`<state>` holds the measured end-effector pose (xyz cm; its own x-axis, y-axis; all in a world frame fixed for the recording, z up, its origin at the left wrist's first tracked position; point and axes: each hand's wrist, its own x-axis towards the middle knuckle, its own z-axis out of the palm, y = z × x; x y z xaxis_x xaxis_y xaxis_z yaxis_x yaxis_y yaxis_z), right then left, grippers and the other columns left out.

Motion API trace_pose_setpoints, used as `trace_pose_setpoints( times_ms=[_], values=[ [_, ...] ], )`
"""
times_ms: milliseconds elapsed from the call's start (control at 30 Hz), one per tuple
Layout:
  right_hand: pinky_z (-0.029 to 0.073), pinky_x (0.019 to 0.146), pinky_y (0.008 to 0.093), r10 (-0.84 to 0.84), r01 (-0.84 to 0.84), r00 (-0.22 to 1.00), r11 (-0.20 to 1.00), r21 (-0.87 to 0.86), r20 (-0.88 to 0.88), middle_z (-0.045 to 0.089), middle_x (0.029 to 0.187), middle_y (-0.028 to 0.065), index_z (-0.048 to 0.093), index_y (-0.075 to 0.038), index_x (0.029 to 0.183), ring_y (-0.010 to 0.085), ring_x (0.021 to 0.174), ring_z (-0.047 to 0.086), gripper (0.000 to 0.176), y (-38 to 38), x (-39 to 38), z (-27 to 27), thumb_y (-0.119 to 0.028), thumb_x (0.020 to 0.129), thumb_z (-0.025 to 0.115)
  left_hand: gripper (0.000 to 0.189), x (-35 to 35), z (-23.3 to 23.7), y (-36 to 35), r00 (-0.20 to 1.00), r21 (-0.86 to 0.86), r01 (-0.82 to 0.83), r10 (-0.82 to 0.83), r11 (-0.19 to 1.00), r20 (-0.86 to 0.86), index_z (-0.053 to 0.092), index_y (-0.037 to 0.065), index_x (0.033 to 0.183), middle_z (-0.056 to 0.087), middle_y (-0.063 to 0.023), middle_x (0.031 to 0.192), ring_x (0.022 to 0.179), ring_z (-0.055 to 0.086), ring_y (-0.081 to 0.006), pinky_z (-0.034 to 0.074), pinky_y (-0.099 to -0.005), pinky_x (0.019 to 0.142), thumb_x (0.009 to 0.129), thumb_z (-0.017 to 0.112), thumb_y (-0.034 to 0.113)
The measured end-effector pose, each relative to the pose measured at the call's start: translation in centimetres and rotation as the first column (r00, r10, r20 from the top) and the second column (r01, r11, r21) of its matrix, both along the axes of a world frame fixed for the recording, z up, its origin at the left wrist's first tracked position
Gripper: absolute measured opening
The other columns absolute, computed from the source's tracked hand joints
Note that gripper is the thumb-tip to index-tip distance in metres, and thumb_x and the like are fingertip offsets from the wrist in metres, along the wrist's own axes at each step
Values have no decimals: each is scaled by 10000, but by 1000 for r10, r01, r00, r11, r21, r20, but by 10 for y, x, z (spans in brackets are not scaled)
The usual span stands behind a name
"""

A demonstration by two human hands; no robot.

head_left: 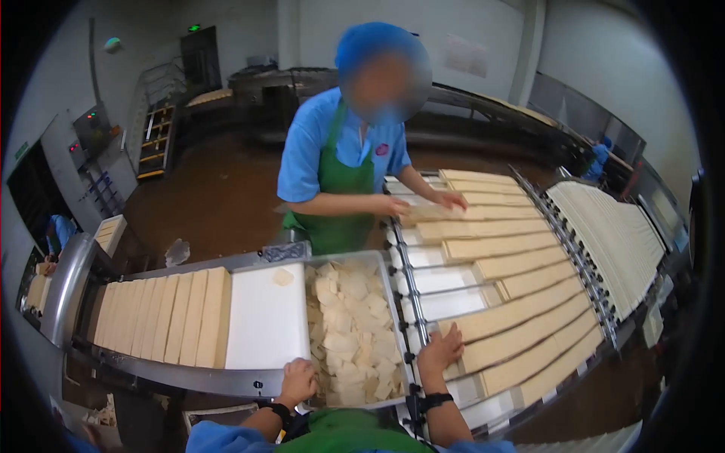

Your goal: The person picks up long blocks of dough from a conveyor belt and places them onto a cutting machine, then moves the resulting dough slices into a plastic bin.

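My left hand (298,380) rests at the near edge of the white board (266,313), beside the bin's corner, its fingers curled and nothing visible in them. My right hand (440,352) is at the left end of a long pale block (521,311) on the slatted conveyor (430,281), fingers spread and touching or close to the block's end. Between my hands lies a bin full of thin pale scraps (351,332). A row of upright pale blocks (162,315) stands left of the white board.
A co-worker (343,162) in a blue cap and green apron stands across the conveyor, both hands near a thin pale piece (434,211). Metal rails (411,279) edge the conveyor. More pale strips (604,241) lie at the right. Other people (596,158) are farther off.
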<state>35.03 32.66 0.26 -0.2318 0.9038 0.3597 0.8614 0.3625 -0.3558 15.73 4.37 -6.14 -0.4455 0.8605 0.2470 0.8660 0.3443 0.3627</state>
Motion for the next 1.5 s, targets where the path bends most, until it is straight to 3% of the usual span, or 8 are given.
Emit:
trace_pose_setpoints(
  times_ms=[133,233,267,300,967,1333,1400,1500],
  values=[
    [96,1058,599,-41,37,998,995,-93,-46,273,1452,188,668,-118,881,383,1342,209,163,1,-4,4,-91,752,572,262,-6,1,6,999,64,31,-32,997,14,628,103,925,552,-76,1061,1107,462,-288,323,-498,903,689,576,205],
    [137,1048,594,-19,20,999,1000,-20,43,284,1441,185,641,-104,927,383,1337,214,182,-3,2,2,-83,764,561,166,-2,11,5,999,-28,2,-3,1000,-37,625,118,847,568,-67,996,1069,483,-268,342,-445,881,710,568,193],
    [148,1047,590,-10,8,999,999,31,49,291,1434,184,640,-102,928,383,1331,224,182,0,-1,5,-76,771,550,121,0,17,8,999,145,35,-30,989,-37,626,125,796,573,-54,938,1027,494,-253,348,-423,861,712,578,197],
    [154,1046,590,-9,8,999,1000,20,53,294,1431,184,639,-100,925,384,1328,228,177,2,-6,8,-76,778,544,109,-1,15,9,996,144,49,-38,988,-80,621,122,772,577,-42,919,1002,499,-242,346,-423,850,713,585,206],
    [159,1053,567,13,-13,998,1000,-3,60,295,1417,168,649,-121,894,370,1314,236,152,8,-2,2,-57,777,578,86,-4,3,6,992,110,60,-46,992,-120,645,153,773,610,24,887,1054,506,-232,349,-408,883,738,592,211],
    [159,1039,539,1,-4,1000,996,92,31,331,1410,159,647,-167,884,350,1309,255,150,16,-12,-15,-87,761,610,101,-3,7,4,993,74,47,-38,996,-111,635,139,771,619,-23,839,1061,509,-261,359,-427,894,737,589,222],
    [180,1032,534,-15,10,996,998,59,89,344,1405,156,650,-175,888,343,1307,267,161,5,-3,0,-95,750,628,103,-1,9,5,998,-13,32,-33,999,-62,634,136,777,614,-30,845,1053,511,-272,360,-439,900,731,589,216],
    [212,1031,531,-16,10,986,999,32,167,354,1397,151,655,-167,917,342,1297,290,211,6,-1,7,-68,732,638,114,-2,-3,5,1000,64,16,-14,998,-19,628,123,792,612,-44,873,1038,515,-281,364,-459,904,714,595,200]
  ],
)
